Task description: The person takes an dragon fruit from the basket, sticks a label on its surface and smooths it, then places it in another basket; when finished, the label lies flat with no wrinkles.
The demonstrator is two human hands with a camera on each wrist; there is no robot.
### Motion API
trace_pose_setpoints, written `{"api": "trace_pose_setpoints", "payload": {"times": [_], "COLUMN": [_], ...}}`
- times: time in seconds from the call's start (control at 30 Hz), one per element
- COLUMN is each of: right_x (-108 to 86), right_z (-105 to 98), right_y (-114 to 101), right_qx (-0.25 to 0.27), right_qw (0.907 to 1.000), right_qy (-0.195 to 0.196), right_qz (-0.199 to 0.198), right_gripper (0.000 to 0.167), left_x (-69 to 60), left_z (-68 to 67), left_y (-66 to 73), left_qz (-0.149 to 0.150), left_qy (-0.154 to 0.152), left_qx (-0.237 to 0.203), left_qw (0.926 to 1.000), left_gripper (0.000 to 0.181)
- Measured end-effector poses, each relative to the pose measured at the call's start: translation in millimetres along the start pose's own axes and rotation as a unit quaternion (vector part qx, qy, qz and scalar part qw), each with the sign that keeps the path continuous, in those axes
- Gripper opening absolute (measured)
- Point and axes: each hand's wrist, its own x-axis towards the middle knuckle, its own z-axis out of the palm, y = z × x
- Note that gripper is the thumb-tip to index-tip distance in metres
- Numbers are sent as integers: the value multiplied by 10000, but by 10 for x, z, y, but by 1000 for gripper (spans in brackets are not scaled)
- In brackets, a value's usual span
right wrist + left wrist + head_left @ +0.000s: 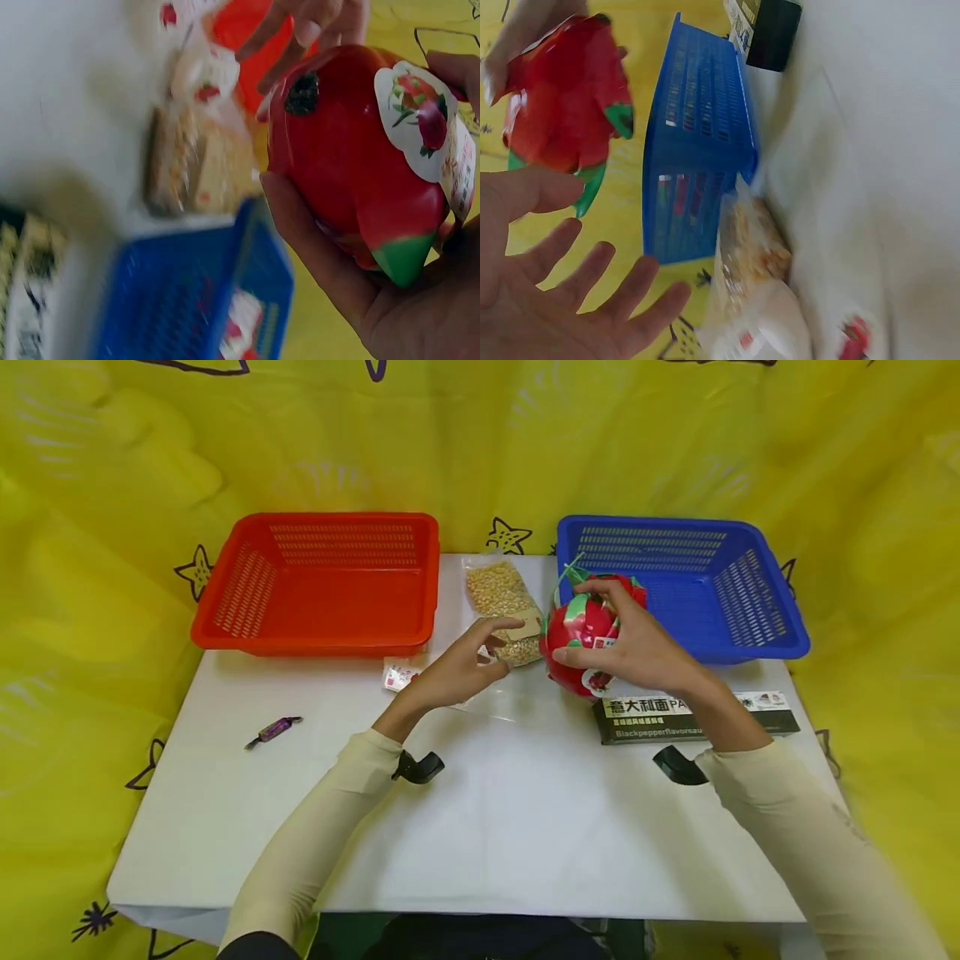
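Observation:
My right hand (648,647) grips a shiny red toy dragon fruit (573,635) with green tips, fingers on top and thumb at the near side. A white label (412,120) with a fruit picture is on it. It is held up off the table, at the near left corner of the blue basket (776,643). Just to its left, my left hand (468,664) holds nothing, its fingers spread apart in the left wrist view. Another red and green item (637,592) shows inside the basket, partly hidden by my right hand.
A clear bag of corn kernels (495,589) lies between the baskets. The red basket (311,647) stands at the back left. A pasta box (697,722) lies under my right forearm. A purple wrapped candy (273,731) is at left. A clear packet (399,675) is partly hidden by my left hand.

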Motion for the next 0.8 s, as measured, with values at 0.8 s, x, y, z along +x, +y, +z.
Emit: {"api": "trace_pose_setpoints", "payload": {"times": [0.8], "right_x": [653], "right_z": [-1599], "right_y": [468], "right_qx": [-2658], "right_qw": [9558], "right_qy": [-1119], "right_qz": [578], "right_gripper": [95], "left_x": [700], "left_z": [473], "left_y": [91], "left_qz": [11], "left_qy": [-527], "left_qx": [1743], "left_qw": [9833], "left_gripper": [66]}}
